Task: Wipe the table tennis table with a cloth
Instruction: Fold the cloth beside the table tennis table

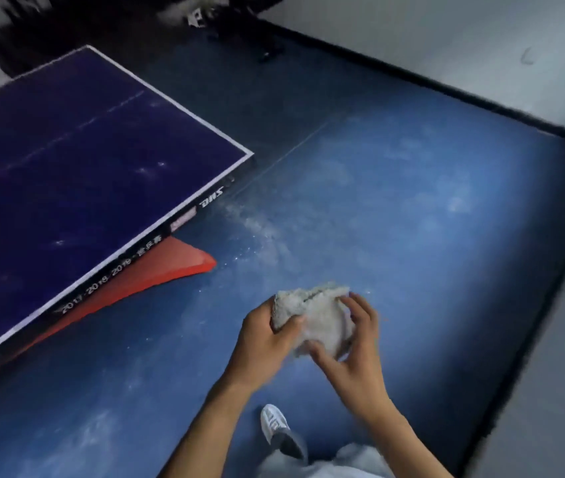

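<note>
Cloth (pixel 315 319) fills left hand (pixel 263 339) and right hand (pixel 353 357) above shoe (pixel 274 422), near table (pixel 67 167).

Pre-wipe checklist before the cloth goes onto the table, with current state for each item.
1. Grip on cloth: ok, left hand and right hand both hold it.
2. Bunched into a wad: ok.
3. Contact with table: not ok, cloth is over the floor, beside the table.
4. Wipe targets: ok, pale smudges show on the tabletop.
5. Dampness of cloth: cannot tell.
</note>
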